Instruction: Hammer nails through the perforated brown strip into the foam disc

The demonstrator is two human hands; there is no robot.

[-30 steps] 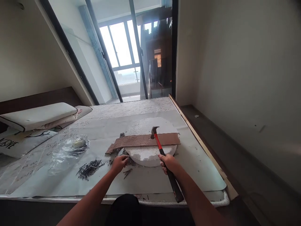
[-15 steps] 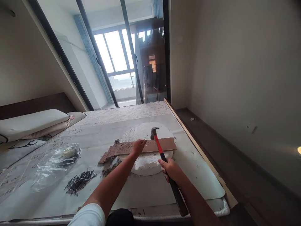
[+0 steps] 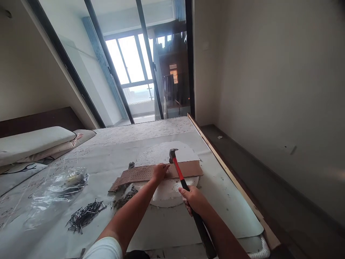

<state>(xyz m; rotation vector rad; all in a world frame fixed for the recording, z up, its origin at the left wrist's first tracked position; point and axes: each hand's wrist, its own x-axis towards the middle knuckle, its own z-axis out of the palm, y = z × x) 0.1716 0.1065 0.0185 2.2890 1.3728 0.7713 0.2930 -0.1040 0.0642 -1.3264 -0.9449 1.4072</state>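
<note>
Near the edge of a paper-covered mattress (image 3: 159, 230), a round white foam disc (image 3: 165, 197) lies as a backing, and a brown perforated strip (image 3: 137, 174) stretches across it, its left end overhanging the disc. The left hand (image 3: 159, 172) lies open on the strip, fingers together and gripping nothing, apparently pinning it so that it cannot slide on the foam. The right hand (image 3: 192, 200) is closed firmly around a claw hammer (image 3: 179, 172) near where the red shaft meets the black grip, a choked-up hold that seems suited to close control. The shaft crosses the strip, and the steel head sits just past its far edge, above the foam; whether the head touches anything cannot be told.

To the left, a clear plastic bag (image 3: 60, 190) lies slumped, with a yellowish item and dark shapes showing through, though its contents are hard to make out. Nearer, a loose heap of steel nails (image 3: 84, 216) sits outside the bag, within easy reach of the left hand, while grey crumbled debris (image 3: 124, 199) lies just beside the disc.
</note>
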